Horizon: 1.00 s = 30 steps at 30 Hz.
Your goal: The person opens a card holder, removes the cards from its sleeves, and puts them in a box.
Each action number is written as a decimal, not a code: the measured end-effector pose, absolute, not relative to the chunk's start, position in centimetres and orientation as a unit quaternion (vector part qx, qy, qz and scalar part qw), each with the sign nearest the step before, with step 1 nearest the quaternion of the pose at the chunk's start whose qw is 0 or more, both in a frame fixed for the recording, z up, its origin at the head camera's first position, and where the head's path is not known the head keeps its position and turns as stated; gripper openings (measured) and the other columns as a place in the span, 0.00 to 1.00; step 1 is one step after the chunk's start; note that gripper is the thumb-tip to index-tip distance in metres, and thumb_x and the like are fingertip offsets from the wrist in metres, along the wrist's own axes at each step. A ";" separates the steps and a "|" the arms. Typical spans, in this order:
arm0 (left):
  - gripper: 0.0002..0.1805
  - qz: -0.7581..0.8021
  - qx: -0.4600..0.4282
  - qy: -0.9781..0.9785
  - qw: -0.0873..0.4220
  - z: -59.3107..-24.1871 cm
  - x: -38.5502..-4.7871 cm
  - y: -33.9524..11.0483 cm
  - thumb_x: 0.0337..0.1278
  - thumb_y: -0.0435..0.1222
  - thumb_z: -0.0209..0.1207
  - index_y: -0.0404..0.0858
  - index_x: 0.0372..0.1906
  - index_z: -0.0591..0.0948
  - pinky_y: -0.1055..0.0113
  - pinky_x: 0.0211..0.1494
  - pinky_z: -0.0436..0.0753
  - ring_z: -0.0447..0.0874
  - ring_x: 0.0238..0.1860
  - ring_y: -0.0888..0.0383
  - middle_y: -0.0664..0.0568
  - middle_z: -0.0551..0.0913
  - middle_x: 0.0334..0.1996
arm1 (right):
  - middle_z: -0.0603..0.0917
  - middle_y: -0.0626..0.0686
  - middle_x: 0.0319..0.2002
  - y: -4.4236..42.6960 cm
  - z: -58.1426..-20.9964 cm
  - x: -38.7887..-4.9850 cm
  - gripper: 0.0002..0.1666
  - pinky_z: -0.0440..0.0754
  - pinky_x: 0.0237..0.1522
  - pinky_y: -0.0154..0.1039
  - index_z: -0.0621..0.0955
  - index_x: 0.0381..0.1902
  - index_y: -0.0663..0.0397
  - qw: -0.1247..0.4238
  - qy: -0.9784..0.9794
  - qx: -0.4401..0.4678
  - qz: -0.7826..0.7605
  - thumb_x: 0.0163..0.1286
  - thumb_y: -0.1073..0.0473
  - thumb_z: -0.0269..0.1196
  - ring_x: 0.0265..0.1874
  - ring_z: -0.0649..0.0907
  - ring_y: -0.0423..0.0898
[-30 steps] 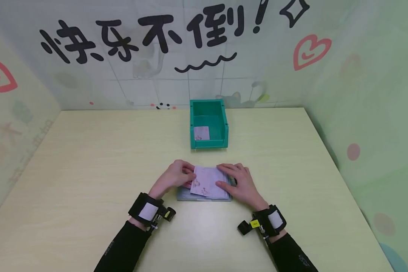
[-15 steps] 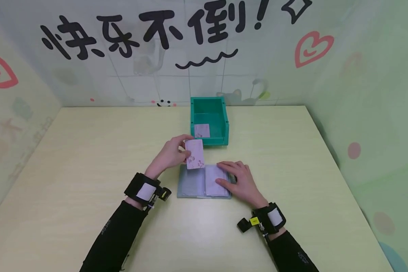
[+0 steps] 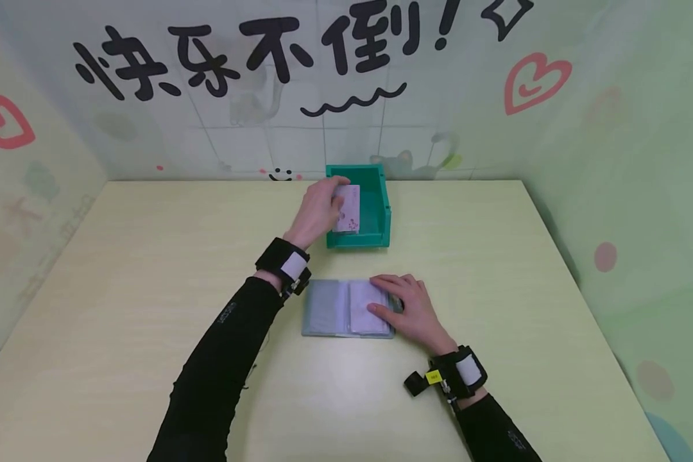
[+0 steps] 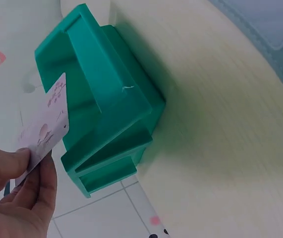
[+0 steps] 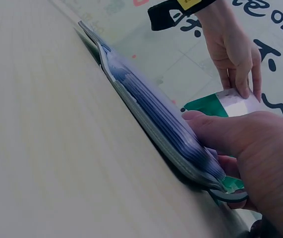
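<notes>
In the head view my left hand (image 3: 317,208) pinches a pale pink card (image 3: 349,208) with a floral print, over the green bin (image 3: 372,240). The left wrist view has the card (image 4: 47,121) tilted between thumb and fingers, its edge beside the bin's opening. An open card album (image 3: 325,308) with clear sleeves and a grey-blue cover lies on the table. My right hand (image 3: 410,311) holds its right side, the thumb on the pages. In the right wrist view the album's stacked pages (image 5: 161,109) show edge-on, with fingers curled at their side.
The bin stands at the table's (image 3: 150,289) back edge, against a printed backdrop (image 3: 254,147). Backdrop walls also rise at left and right. A black wrist camera (image 3: 417,384) sticks out from the right wrist, over the table in front of the album.
My left hand has lifted the card off the album's left page and carried it forward to the bin. My right hand has stayed on the album.
</notes>
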State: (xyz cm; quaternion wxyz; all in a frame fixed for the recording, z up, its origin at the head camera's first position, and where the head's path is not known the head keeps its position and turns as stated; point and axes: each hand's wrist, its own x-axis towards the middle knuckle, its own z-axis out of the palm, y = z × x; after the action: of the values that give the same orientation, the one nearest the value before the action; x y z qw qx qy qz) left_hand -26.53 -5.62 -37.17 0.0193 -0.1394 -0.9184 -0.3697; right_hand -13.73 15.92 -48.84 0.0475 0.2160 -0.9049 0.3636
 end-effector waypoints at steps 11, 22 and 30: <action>0.21 -0.110 -0.171 -0.978 0.055 -39.5 -28.2 -4.2 0.67 0.32 0.60 0.42 0.63 0.80 0.43 0.75 0.55 0.73 0.63 0.43 0.45 0.86 0.56 | 0.83 0.51 0.61 16.0 -48.9 -13.6 0.29 0.64 0.51 0.45 0.82 0.62 0.47 0.055 -0.903 0.221 0.364 0.63 0.49 0.71 0.51 0.75 0.48; 0.14 0.061 -0.149 -0.983 0.082 -41.0 -28.3 -2.8 0.70 0.30 0.56 0.45 0.51 0.88 0.45 0.82 0.47 0.62 0.74 0.45 0.46 0.85 0.56 | 0.83 0.51 0.61 16.0 -48.8 -13.6 0.30 0.65 0.51 0.45 0.82 0.62 0.47 0.057 -0.902 0.223 0.365 0.63 0.50 0.71 0.50 0.75 0.48; 0.14 0.080 -0.144 -0.986 0.026 -41.5 -28.2 -2.4 0.72 0.32 0.55 0.49 0.48 0.89 0.43 0.82 0.41 0.54 0.80 0.46 0.50 0.89 0.52 | 0.83 0.51 0.61 16.0 -48.9 -13.6 0.30 0.65 0.52 0.45 0.81 0.63 0.47 0.055 -0.902 0.222 0.366 0.63 0.49 0.71 0.50 0.75 0.48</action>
State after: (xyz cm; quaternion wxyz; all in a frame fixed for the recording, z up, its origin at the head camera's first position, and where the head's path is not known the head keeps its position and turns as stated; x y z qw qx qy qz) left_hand -28.21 -2.42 -41.53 0.0260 -0.1436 -0.9861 0.0796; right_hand -13.55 16.00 -48.93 0.0555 0.2223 -0.9019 0.3663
